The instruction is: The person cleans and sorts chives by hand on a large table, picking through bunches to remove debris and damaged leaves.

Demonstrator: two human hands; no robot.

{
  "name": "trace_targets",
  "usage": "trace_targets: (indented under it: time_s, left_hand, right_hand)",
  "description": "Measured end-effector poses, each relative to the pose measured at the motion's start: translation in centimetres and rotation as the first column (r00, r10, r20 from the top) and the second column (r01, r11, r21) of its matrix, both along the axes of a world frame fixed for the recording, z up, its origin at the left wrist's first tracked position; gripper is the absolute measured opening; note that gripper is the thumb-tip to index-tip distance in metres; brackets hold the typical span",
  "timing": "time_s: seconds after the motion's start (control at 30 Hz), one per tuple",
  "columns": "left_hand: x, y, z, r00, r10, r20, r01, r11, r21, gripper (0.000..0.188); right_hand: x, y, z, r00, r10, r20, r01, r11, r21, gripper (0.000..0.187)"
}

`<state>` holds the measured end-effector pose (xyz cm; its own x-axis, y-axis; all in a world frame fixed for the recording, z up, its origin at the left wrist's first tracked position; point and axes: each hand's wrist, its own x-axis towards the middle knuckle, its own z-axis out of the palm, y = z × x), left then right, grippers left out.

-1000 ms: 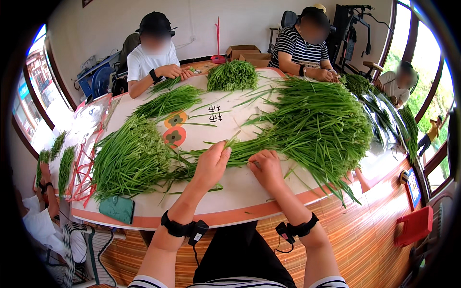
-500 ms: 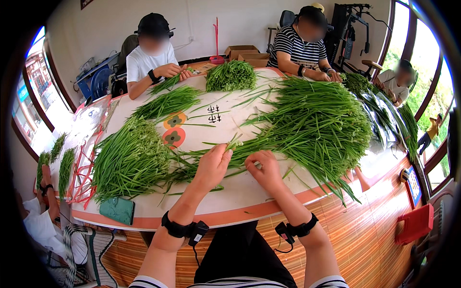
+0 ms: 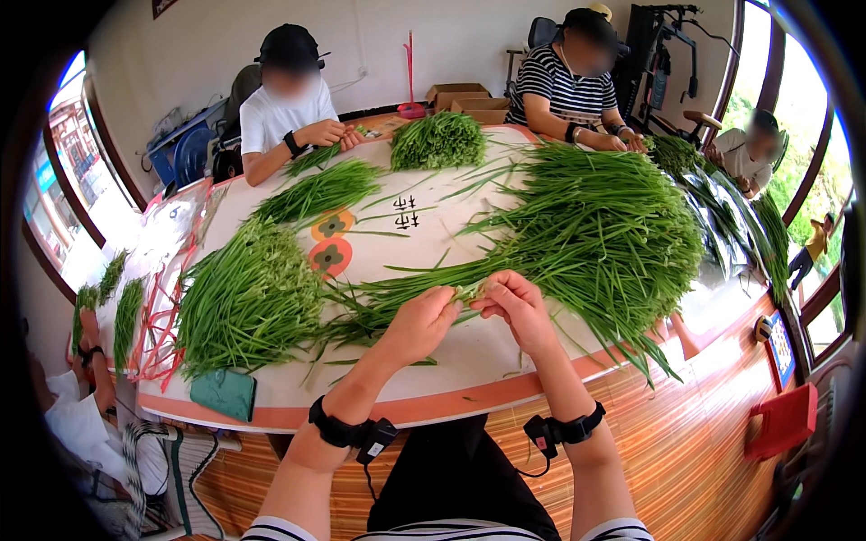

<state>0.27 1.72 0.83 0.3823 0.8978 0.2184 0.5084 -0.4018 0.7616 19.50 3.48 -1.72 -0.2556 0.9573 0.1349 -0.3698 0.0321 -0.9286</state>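
Observation:
My left hand (image 3: 422, 323) is closed around a few green flowering chive stalks (image 3: 468, 294), their pale bud ends poking out past the fingers. Right beside it, my right hand (image 3: 514, 308) pinches those ends between thumb and fingers. Loose chives (image 3: 383, 301) lie on the table behind my left hand. A big heap of flowering chives (image 3: 600, 234) spreads to the right, buds turned outward. On the left lies another large pile (image 3: 248, 298).
The white table (image 3: 361, 397) has an orange rim. A green phone case (image 3: 223, 395) lies at its near left edge, by red ties (image 3: 162, 316). Smaller chive bundles (image 3: 437, 142) lie farther back. Co-workers (image 3: 293, 117) sit around the table. A red stool (image 3: 783, 421) stands at right.
My right hand has moved up and left to meet my left hand at the bud ends. My left hand has shifted slightly right and down.

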Motion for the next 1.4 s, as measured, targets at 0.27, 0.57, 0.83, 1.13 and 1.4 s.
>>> trace_targets:
  time_s: [0.27,0.57,0.83,1.13,1.4]
  left_hand:
    - [-0.4,0.5,-0.3,0.995,0.079,0.067,-0.082,0.995,0.048,0.021]
    - [-0.8,0.5,0.1,0.972,0.160,0.172,-0.177,0.981,0.082,0.024]
    - [-0.9,0.6,0.1,0.970,0.177,0.168,-0.196,0.975,0.102,0.024]
    - [-0.8,0.6,0.0,0.971,0.184,0.154,-0.201,0.974,0.101,0.020]
    - [-0.9,0.6,0.0,0.968,0.203,0.150,-0.223,0.966,0.130,0.021]
  right_hand:
    - [0.4,0.9,-1.3,0.920,-0.271,0.283,0.230,0.958,0.172,0.014]
    - [-1.1,0.3,-2.2,0.446,-0.652,0.613,0.041,0.699,0.714,0.009]
    - [-0.4,0.0,-2.1,0.496,-0.589,0.638,-0.053,0.713,0.699,0.009]
    - [-2.0,0.8,-1.5,0.451,-0.571,0.686,-0.070,0.744,0.664,0.007]
    - [-2.7,1.3,-2.4,0.389,-0.560,0.732,-0.093,0.766,0.636,0.011]
